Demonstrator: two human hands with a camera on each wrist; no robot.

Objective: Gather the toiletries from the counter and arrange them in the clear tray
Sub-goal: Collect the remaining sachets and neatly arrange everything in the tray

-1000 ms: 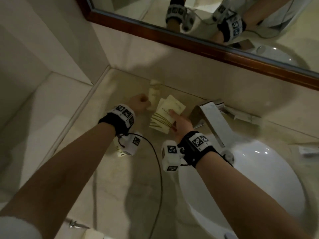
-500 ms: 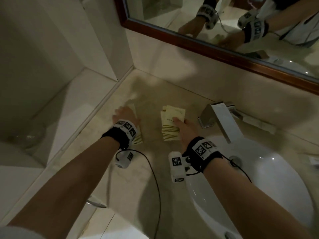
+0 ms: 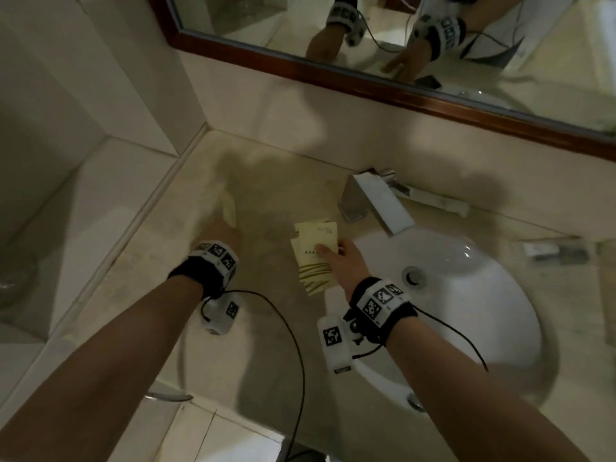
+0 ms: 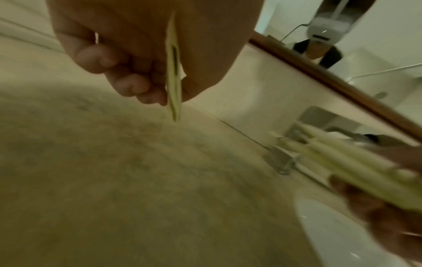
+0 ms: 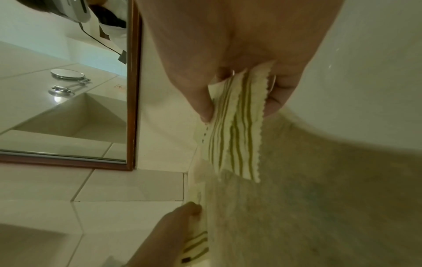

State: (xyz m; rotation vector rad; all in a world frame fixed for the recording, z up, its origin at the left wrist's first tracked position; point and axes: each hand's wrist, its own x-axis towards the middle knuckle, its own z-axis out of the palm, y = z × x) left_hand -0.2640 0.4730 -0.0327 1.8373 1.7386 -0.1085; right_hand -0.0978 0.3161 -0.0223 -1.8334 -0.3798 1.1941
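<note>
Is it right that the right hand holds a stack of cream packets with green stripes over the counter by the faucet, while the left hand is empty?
Not quite. The left hand pinches one cream packet, as the left wrist view shows. The rest stands.

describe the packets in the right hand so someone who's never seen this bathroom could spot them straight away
Find the white sink basin under the chrome faucet; just left of its rim, over the beige counter, the right hand pinches a stack of sachets. They are pale yellow with wavy olive stripes at one end, a thicker bundle than the single sachet in the left hand.
</note>
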